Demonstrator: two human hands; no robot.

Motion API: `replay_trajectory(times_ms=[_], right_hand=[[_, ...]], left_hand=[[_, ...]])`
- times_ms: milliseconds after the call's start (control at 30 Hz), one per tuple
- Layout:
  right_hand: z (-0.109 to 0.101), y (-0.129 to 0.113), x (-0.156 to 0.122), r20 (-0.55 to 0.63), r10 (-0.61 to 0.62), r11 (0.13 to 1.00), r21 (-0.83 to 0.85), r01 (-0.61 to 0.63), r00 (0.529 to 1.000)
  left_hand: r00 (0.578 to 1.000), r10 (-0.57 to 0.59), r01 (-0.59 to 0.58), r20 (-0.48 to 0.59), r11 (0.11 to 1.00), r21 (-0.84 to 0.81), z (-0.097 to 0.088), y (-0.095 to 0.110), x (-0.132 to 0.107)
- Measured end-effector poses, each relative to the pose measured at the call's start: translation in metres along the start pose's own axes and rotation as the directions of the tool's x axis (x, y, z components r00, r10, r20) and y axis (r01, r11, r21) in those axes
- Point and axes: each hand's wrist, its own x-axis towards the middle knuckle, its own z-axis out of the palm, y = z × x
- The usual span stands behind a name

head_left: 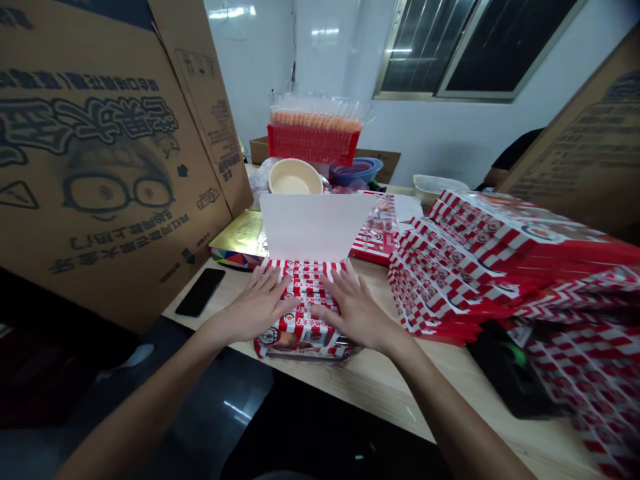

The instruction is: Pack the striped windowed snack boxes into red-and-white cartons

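the left hand and right hand lie flat on a red-and-white striped box, fingers spread and resting on its top, neither clenched nor gripping. the box sits near the front edge of the bench, between the hands, with a white flap standing up from its far side. a black phone lies to the left, just beyond the left hand, and a tall pile of matching boxes rises to the right. past the flap are a gold box, a beige bowl, a blue bowl and a red basket. a large printed cardboard sheet leans at the left, and a window is farthest off.
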Motion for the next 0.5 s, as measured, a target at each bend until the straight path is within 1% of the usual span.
replay_trajectory(times_ms=[33, 67, 100, 133, 167, 200, 233, 267, 333, 400, 433, 467, 500], right_hand=[[0.001, -0.006, -0.001, 0.003, -0.098, 0.995, -0.002, 0.098, 0.995], [0.004, -0.013, -0.002, -0.001, -0.173, 0.985, -0.012, 0.173, 0.985], [0.007, -0.018, -0.002, -0.011, -0.222, 0.975, -0.032, 0.221, 0.975], [0.012, -0.023, -0.003, -0.029, -0.25, 0.967, -0.058, 0.248, 0.968], [0.017, -0.027, -0.003, -0.055, -0.268, 0.961, -0.082, 0.263, 0.962], [0.021, -0.03, -0.002, -0.079, -0.285, 0.956, -0.098, 0.277, 0.955], [0.025, -0.031, -0.002, -0.095, -0.308, 0.948, -0.107, 0.298, 0.946], [0.029, -0.033, -0.001, -0.101, -0.336, 0.939, -0.112, 0.325, 0.936], [0.031, -0.035, -0.001, -0.107, -0.368, 0.925, -0.138, 0.353, 0.924], [0.03, -0.04, -0.001, -0.107, -0.376, 0.916, -0.191, 0.352, 0.921], [0.028, -0.043, -0.002, -0.103, -0.378, 0.912, -0.213, 0.351, 0.92], [0.025, -0.046, -0.003, -0.097, -0.379, 0.909, -0.227, 0.351, 0.92], [0.022, -0.049, -0.004, -0.084, -0.38, 0.908, -0.226, 0.353, 0.921]], left_hand=[[1.0, -0.002, 0.001, -0.016, 0.995, -0.098, -0.004, -0.001, -0.004], [0.996, -0.017, 0.0, -0.084, 0.981, -0.194, -0.006, -0.004, -0.011], [0.978, -0.061, 0.004, -0.199, 0.962, -0.274, -0.004, -0.008, -0.02], [0.936, -0.131, 0.015, -0.326, 0.941, -0.337, 0.001, -0.013, -0.031], [0.879, -0.211, 0.033, -0.427, 0.921, -0.387, 0.011, -0.018, -0.043], [0.825, -0.288, 0.063, -0.487, 0.902, -0.426, 0.025, -0.023, -0.056], [0.806, -0.344, 0.094, -0.482, 0.878, -0.469, 0.042, -0.027, -0.067], [0.822, -0.374, 0.123, -0.429, 0.853, -0.508, 0.062, -0.031, -0.077], [0.88, -0.366, 0.16, -0.302, 0.829, -0.536, 0.102, -0.036, -0.09], [0.899, -0.372, 0.212, -0.23, 0.831, -0.514, 0.135, -0.039, -0.095], [0.899, -0.382, 0.236, -0.214, 0.834, -0.5, 0.146, -0.039, -0.095], [0.895, -0.396, 0.258, -0.205, 0.834, -0.487, 0.152, -0.039, -0.094], [0.893, -0.404, 0.27, -0.199, 0.834, -0.481, 0.155, -0.039, -0.093]])
